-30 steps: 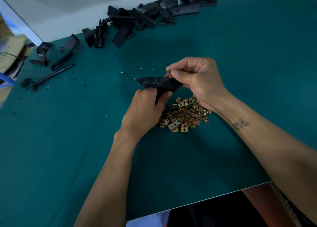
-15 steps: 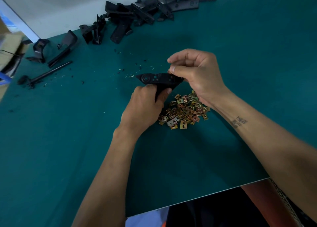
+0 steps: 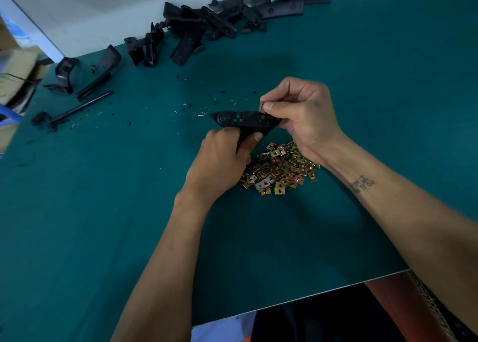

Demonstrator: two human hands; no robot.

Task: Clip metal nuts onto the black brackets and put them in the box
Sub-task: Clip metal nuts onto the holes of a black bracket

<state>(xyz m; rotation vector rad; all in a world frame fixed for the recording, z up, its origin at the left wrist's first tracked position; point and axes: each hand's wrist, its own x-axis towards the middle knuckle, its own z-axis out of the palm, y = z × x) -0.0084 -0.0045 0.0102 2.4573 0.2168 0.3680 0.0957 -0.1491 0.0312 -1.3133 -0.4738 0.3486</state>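
Note:
A black bracket (image 3: 236, 119) is held level just above the green table (image 3: 103, 212). My left hand (image 3: 219, 163) grips its lower leg from below, thumb on the plastic. At the bracket's right end my right hand (image 3: 302, 114) pinches a small metal nut (image 3: 262, 106) between thumb and forefinger; the nut is mostly hidden by the fingers. A heap of several gold-coloured metal nuts (image 3: 280, 169) lies on the table under and between my wrists.
Several loose black brackets (image 3: 207, 23) lie in a row along the table's far edge. A black rod (image 3: 77, 109) and plastic crumbs lie at the far left. A cardboard box (image 3: 15, 65) shows beyond the left edge. The table's near edge runs below my forearms.
My right thumb and forefinger have shifted slightly at the bracket's right end. The bracket and my left hand have barely moved.

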